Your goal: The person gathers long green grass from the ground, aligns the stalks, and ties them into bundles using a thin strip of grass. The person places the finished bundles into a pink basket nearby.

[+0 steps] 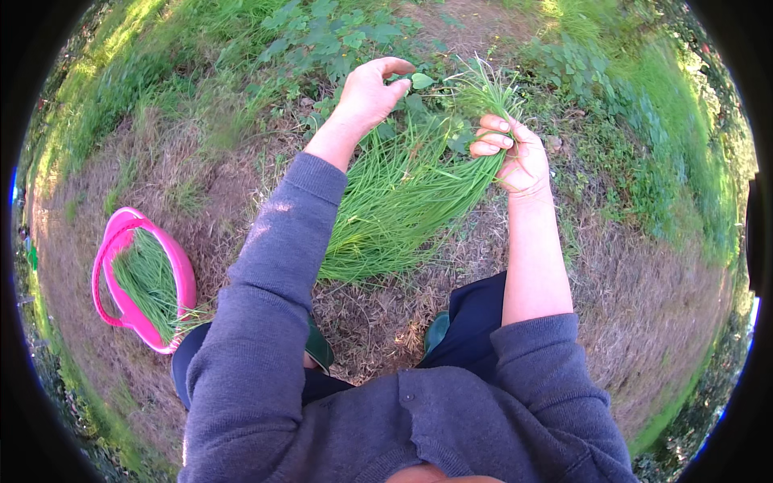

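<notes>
My right hand (pixel 520 156) grips a large bunch of long, thin, grass-like green leaves (pixel 404 208) near its pale-tipped end. That short end juts up past my fist, while the long blades sweep down to the left and fan out in front of my knees. My left hand (pixel 373 90) is raised to the left of the bunch's pale end, its thumb and forefinger apart and nothing seen between them. A small broad leaf (pixel 422 81) shows just beyond those fingertips. Whether they touch it I cannot tell.
On the ground at my left stands a pink plastic basket (pixel 186 271) with a handle, holding more cut green blades (pixel 147 278). Low leafy weeds (pixel 338 36) grow ahead. Dry grass and bare soil (pixel 368 338) lie between my green boots (pixel 436 332).
</notes>
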Available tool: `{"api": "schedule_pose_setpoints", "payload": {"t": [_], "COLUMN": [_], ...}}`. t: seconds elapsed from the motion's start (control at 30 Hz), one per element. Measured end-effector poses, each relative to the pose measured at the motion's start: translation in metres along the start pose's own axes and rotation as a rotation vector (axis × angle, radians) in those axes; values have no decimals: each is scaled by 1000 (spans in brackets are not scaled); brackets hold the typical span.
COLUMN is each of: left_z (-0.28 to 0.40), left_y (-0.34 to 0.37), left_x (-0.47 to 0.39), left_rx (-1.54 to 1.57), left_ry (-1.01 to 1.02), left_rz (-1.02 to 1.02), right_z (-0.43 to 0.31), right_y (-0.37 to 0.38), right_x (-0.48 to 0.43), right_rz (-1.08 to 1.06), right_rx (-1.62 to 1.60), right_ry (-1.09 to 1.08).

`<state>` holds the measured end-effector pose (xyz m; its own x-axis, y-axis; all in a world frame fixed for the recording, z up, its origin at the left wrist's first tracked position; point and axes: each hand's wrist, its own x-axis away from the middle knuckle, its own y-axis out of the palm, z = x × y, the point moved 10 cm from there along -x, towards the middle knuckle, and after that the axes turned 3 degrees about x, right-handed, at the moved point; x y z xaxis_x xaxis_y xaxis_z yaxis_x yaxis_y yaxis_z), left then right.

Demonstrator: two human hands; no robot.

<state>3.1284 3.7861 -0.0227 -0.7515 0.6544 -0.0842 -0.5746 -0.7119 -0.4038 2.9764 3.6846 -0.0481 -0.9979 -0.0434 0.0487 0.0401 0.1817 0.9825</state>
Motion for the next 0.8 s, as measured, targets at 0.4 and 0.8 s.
{"api": "schedule_pose_setpoints", "payload": {"t": [0.4,0.8], "left_z": [23,-35], "left_y": [60,123], "left_x": [22,69], "left_rx": [67,1282], "left_ry": [74,-404], "left_rz": [-313,-509], "right_z": [13,17], "right_y": [12,32], "right_x": [1,0], "right_rz": [-55,-205], "right_rx": [2,-66], "right_ry": [79,75]}}
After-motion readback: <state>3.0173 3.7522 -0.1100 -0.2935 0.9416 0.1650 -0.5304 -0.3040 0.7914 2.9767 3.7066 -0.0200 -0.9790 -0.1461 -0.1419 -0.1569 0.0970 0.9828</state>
